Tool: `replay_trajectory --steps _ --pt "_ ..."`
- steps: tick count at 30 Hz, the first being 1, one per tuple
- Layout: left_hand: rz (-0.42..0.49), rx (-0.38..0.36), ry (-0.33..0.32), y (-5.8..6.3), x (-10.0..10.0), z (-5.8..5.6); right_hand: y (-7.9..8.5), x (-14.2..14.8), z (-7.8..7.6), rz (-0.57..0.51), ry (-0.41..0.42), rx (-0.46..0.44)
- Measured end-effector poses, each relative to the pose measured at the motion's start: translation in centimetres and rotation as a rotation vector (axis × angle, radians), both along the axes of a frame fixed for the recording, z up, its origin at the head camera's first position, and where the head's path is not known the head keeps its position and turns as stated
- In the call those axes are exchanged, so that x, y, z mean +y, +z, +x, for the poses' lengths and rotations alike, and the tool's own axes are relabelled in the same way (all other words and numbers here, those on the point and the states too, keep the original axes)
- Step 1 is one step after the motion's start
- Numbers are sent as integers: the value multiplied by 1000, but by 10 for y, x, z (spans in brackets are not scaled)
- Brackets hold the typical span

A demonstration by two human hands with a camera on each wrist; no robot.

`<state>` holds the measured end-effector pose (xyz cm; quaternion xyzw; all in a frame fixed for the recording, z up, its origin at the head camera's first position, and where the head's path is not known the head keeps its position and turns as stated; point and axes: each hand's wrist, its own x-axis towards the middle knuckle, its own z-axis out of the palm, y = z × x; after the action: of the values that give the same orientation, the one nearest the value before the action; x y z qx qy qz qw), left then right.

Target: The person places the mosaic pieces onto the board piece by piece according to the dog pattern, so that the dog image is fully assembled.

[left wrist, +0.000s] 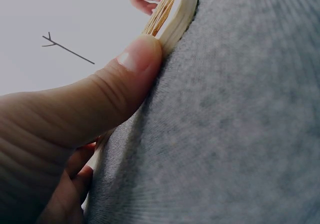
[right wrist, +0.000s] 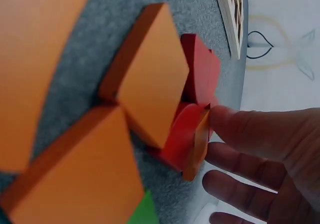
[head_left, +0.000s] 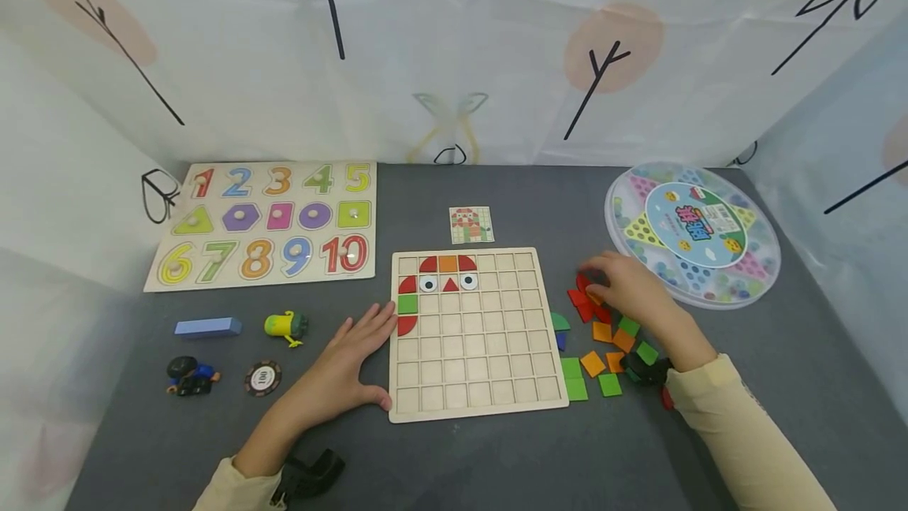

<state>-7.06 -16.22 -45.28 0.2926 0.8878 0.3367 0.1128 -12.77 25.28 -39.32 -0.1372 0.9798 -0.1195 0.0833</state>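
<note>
A wooden grid board [head_left: 482,349] lies in the middle, with red, orange and green pieces and two eye tiles along its upper left. My left hand [head_left: 351,369] rests along the board's left edge, fingers spread and thumb at the lower corner. In the left wrist view the thumb [left wrist: 140,61] presses the board's side. My right hand [head_left: 631,286] reaches into the red pieces [head_left: 578,302] right of the board. In the right wrist view its thumb tip and fingertips are right at a tilted orange tile [right wrist: 197,144] among red pieces; I cannot tell whether they pinch one.
Loose orange tiles [head_left: 592,363] and green tiles [head_left: 574,390] lie right of the board. A small pattern card [head_left: 471,225] is behind it. A round pieces box [head_left: 762,259] stands back right, a number puzzle [head_left: 258,227] back left. Left lie a blue block [head_left: 208,327] and a poker chip [head_left: 263,378].
</note>
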Motion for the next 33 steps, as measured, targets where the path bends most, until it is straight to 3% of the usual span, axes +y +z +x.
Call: replay_trajectory --steps 9,26,29,33 --pt "-4 -8 2 1 1 1 1 -4 0 14 59 -22" --pt "-11 1 7 2 1 1 -5 -12 -10 103 71 99" --pt "-15 6 6 2 1 1 0 -21 -10 84 94 138" --pt "-17 4 7 1 1 2 10 -54 -10 30 171 211"
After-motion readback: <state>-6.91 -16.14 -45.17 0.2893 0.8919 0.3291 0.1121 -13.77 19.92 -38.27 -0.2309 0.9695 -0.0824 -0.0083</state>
